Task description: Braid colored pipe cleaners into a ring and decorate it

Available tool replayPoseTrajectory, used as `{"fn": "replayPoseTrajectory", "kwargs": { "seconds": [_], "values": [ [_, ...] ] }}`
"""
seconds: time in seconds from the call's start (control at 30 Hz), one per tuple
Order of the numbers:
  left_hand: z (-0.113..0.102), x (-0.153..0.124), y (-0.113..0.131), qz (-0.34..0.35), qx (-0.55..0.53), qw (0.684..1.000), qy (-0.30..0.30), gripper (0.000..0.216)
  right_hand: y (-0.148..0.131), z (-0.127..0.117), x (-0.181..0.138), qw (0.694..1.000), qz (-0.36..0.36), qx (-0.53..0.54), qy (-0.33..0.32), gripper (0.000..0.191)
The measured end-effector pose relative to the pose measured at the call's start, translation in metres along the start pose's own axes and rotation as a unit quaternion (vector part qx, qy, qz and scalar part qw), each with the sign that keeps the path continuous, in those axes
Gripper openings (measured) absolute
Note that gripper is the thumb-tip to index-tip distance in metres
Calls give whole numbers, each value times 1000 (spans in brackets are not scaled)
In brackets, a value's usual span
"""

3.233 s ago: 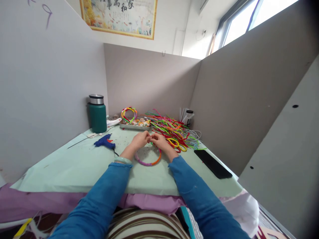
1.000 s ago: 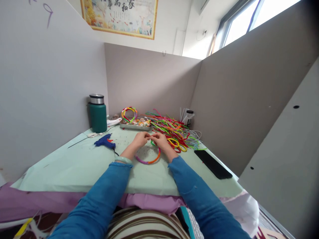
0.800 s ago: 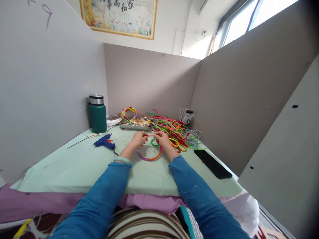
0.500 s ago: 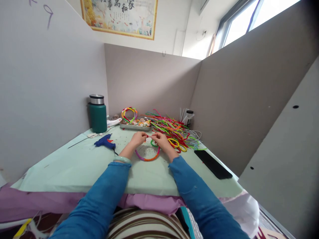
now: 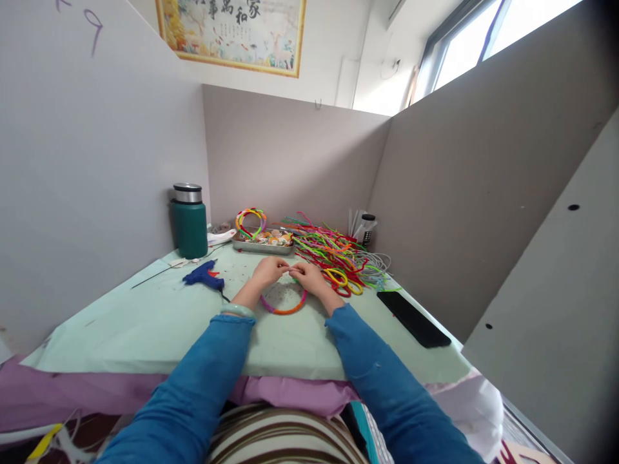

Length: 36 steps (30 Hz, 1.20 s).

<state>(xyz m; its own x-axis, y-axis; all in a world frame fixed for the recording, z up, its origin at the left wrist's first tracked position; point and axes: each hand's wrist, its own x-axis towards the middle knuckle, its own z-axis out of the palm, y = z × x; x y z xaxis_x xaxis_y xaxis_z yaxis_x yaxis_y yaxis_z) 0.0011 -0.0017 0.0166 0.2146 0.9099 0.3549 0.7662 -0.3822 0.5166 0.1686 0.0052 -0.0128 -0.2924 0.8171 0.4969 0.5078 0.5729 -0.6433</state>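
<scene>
A hoop wrapped in coloured pipe cleaners (image 5: 285, 312), purple, orange and pink along its near side, hangs or rests just above the table below my hands. My left hand (image 5: 269, 270) pinches the far part of it with thumb and fingers. Close beside it, my right hand (image 5: 309, 277) is also closed in a pinch on the hoop. The fingertips of both hands nearly meet and hide most of that far part. A bit of green shows by the right fingers.
To the left lies a blue glue gun (image 5: 203, 276), with a green bottle (image 5: 190, 227) behind it. A metal tray (image 5: 249, 247) of small pieces carries finished-looking coloured hoops (image 5: 251, 222). Loose pipe cleaners (image 5: 333, 248) heap at the back right. A black phone-like slab (image 5: 413, 319) lies at right.
My right hand has moved slightly left, bringing the fingertips of both hands closer together. The hoop has shifted a little to the left.
</scene>
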Motion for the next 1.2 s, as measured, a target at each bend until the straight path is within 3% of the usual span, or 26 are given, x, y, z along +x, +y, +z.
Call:
{"fn": "replayPoseTrajectory", "kwargs": {
  "seconds": [0.1,0.23,0.4,0.6,0.87,0.97,1.1,1.2],
  "values": [
    [0,-1,3,-13,-27,999,12,25,0,1,0,1000,-1,-2,-1,23],
    [0,0,3,-74,-110,989,61,34,6,1,4,995,60,65,48,23],
    [-2,2,4,-150,-264,948,98,34,8,-1,6,973,125,151,125,24],
    [-5,5,-3,-144,-240,949,147,28,-1,-2,3,978,103,167,72,21],
    [-2,4,-2,-107,-241,959,106,28,-3,2,4,971,94,219,30,23],
    [-2,3,2,-113,-319,935,109,27,-4,2,5,953,119,274,51,24],
    [-6,-1,10,-150,-443,879,92,30,-6,-2,6,924,152,332,116,24],
    [-9,-3,14,-156,-483,859,73,30,-9,-6,4,914,165,354,113,24]
  ]
}}
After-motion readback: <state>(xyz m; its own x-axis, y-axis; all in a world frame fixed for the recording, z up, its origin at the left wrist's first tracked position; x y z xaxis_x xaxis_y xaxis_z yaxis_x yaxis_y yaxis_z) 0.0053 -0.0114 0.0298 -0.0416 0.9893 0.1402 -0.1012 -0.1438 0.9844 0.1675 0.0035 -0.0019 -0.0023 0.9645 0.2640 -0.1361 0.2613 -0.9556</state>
